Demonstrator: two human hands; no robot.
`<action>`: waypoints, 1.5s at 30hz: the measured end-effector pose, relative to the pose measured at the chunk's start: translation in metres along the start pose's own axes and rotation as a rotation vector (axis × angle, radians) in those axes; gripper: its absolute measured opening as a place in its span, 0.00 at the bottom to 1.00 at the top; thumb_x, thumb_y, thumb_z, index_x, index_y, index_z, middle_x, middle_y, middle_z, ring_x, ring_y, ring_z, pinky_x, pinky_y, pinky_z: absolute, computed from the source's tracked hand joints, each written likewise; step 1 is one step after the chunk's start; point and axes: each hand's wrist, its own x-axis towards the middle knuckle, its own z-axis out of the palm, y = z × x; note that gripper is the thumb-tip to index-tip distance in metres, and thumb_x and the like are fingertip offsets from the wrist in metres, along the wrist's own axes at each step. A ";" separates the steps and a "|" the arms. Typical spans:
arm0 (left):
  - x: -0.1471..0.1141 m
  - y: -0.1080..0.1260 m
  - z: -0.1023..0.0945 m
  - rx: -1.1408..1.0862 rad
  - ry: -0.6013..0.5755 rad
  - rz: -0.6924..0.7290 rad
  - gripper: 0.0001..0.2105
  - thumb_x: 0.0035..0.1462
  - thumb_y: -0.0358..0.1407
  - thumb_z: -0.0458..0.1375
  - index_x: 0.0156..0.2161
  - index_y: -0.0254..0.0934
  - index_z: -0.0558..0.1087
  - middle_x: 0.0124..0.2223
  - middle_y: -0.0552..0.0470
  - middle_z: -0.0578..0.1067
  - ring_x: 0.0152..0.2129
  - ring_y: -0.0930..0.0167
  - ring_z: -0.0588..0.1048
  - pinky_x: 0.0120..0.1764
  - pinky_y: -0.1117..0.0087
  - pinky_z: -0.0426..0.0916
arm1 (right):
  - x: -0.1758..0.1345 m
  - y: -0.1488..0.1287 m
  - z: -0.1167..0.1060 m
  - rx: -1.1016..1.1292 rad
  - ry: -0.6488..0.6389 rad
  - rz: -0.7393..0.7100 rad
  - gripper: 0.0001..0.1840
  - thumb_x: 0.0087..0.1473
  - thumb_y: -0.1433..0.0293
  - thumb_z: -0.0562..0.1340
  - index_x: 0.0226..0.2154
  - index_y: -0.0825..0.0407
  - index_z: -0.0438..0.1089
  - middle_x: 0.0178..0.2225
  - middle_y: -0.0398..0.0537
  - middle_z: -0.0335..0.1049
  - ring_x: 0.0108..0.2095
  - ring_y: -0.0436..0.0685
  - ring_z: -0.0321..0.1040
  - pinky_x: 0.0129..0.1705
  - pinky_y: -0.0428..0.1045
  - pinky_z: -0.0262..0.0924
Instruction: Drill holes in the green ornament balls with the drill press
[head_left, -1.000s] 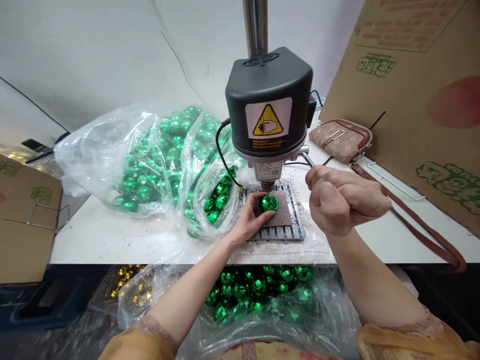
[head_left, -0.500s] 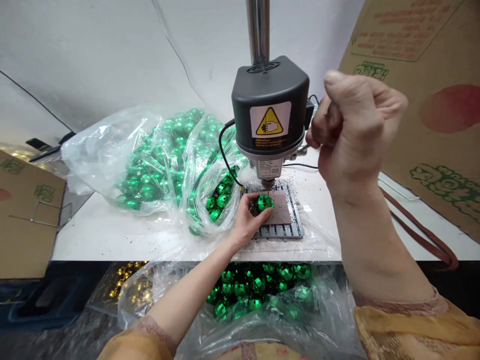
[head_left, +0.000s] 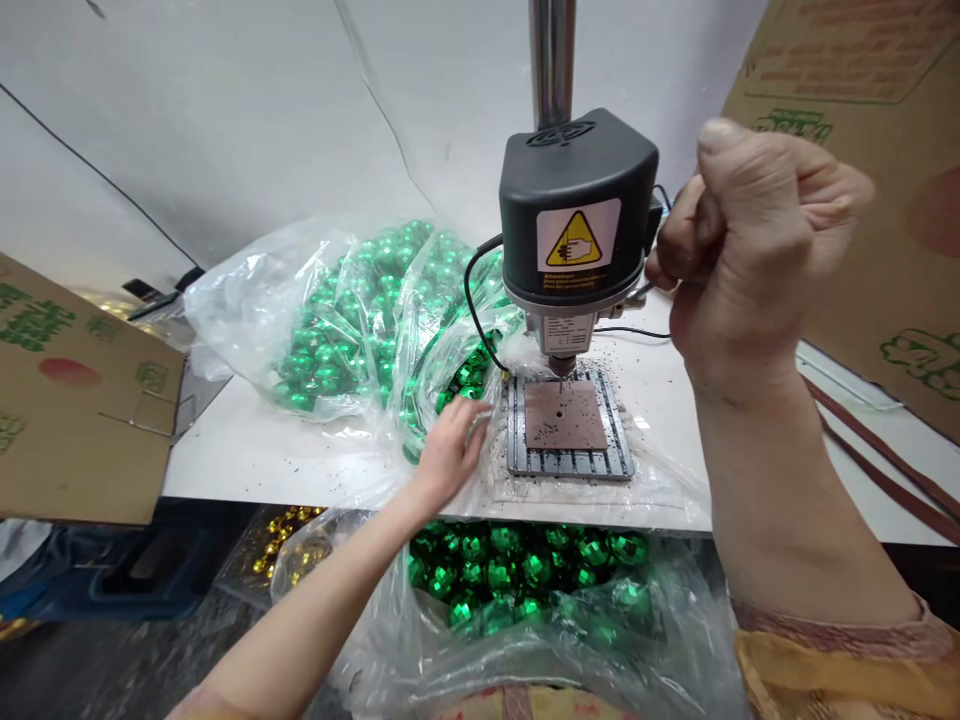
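A: The left hand (head_left: 452,450) is now hovering by the mouth of the clear bag (head_left: 240,300), after holding a ball on the brown board (head_left: 544,430) under the drill (head_left: 577,215).

B: Is it gripping anything?

A: I can't tell; its fingers are curving loosely.

B: And the right hand (head_left: 757,230)?

A: It's gripping the drill's handle (head_left: 637,294), mostly hiding it.

B: Where are the green balls (head_left: 472,374) lying?

A: Some are showing inside that bag, left of the drill; others are filling a 2nd bag (head_left: 540,655) below the edge of the tabletop (head_left: 300,475). Dark crumbs are dotting the board.
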 end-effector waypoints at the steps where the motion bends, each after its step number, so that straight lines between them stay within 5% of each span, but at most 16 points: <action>1: 0.016 -0.007 0.000 0.106 0.011 -0.071 0.11 0.67 0.33 0.51 0.50 0.37 0.71 0.46 0.43 0.75 0.43 0.63 0.75 0.45 0.63 0.69 | 0.000 0.000 0.000 0.009 0.003 0.001 0.24 0.54 0.69 0.63 0.12 0.49 0.54 0.11 0.36 0.47 0.12 0.46 0.46 0.14 0.50 0.38; 7: 0.074 -0.027 0.000 0.375 -0.369 -0.323 0.16 0.57 0.36 0.61 0.51 0.39 0.75 0.43 0.44 0.76 0.39 0.59 0.76 0.44 0.63 0.69 | 0.002 0.003 0.000 0.046 0.008 -0.002 0.25 0.55 0.70 0.63 0.12 0.51 0.54 0.10 0.35 0.48 0.11 0.43 0.47 0.13 0.46 0.38; 15: 0.060 -0.034 -0.005 0.217 -0.242 -0.324 0.14 0.57 0.38 0.60 0.49 0.43 0.75 0.40 0.49 0.69 0.26 0.68 0.72 0.38 0.65 0.69 | 0.002 0.004 0.001 0.046 0.007 -0.025 0.25 0.55 0.71 0.63 0.12 0.52 0.54 0.10 0.35 0.49 0.11 0.42 0.46 0.13 0.45 0.39; 23: 0.055 -0.031 0.005 0.337 -0.418 -0.221 0.27 0.59 0.33 0.57 0.64 0.48 0.65 0.50 0.43 0.68 0.36 0.61 0.78 0.42 0.62 0.69 | 0.001 0.006 0.000 0.044 0.011 -0.067 0.25 0.56 0.72 0.62 0.13 0.52 0.52 0.10 0.34 0.47 0.11 0.42 0.47 0.13 0.45 0.40; 28: 0.053 -0.024 0.016 0.391 -0.349 -0.298 0.24 0.59 0.32 0.58 0.60 0.36 0.65 0.54 0.37 0.65 0.43 0.56 0.77 0.46 0.58 0.69 | 0.002 0.007 -0.001 0.042 0.012 -0.060 0.26 0.56 0.72 0.62 0.13 0.53 0.53 0.10 0.35 0.50 0.11 0.40 0.48 0.14 0.44 0.40; 32: 0.047 -0.021 0.020 0.352 -0.252 -0.304 0.18 0.59 0.31 0.58 0.54 0.37 0.68 0.50 0.39 0.68 0.44 0.56 0.75 0.47 0.57 0.69 | 0.002 0.008 0.000 0.048 0.019 -0.068 0.26 0.56 0.72 0.62 0.12 0.53 0.53 0.10 0.35 0.50 0.11 0.41 0.47 0.13 0.45 0.40; 36: 0.043 -0.012 0.018 0.009 0.094 -0.258 0.15 0.60 0.37 0.60 0.52 0.41 0.71 0.50 0.42 0.68 0.47 0.58 0.73 0.50 0.58 0.69 | 0.001 0.006 0.000 0.051 0.022 -0.048 0.26 0.56 0.71 0.63 0.12 0.53 0.52 0.10 0.35 0.50 0.11 0.40 0.46 0.13 0.44 0.39; 39: 0.043 0.000 0.021 -0.592 0.264 -0.328 0.17 0.60 0.44 0.59 0.54 0.45 0.68 0.48 0.47 0.71 0.43 0.64 0.74 0.48 0.60 0.71 | 0.000 0.005 0.000 0.036 0.008 -0.054 0.26 0.57 0.71 0.62 0.13 0.53 0.52 0.10 0.35 0.50 0.11 0.40 0.47 0.14 0.44 0.40; 42: 0.045 0.012 0.029 -1.200 0.225 -0.517 0.18 0.60 0.48 0.58 0.52 0.43 0.67 0.43 0.50 0.75 0.38 0.66 0.76 0.44 0.59 0.74 | -0.001 0.005 0.001 0.030 0.010 -0.069 0.26 0.58 0.73 0.60 0.13 0.53 0.51 0.10 0.35 0.48 0.11 0.40 0.48 0.14 0.44 0.40; 45: 0.048 0.017 0.039 -1.440 0.057 -0.675 0.19 0.59 0.49 0.58 0.50 0.41 0.68 0.40 0.48 0.77 0.32 0.67 0.77 0.36 0.62 0.74 | -0.002 0.005 0.001 0.039 0.009 -0.070 0.26 0.58 0.73 0.60 0.13 0.53 0.52 0.11 0.35 0.49 0.11 0.40 0.47 0.14 0.44 0.40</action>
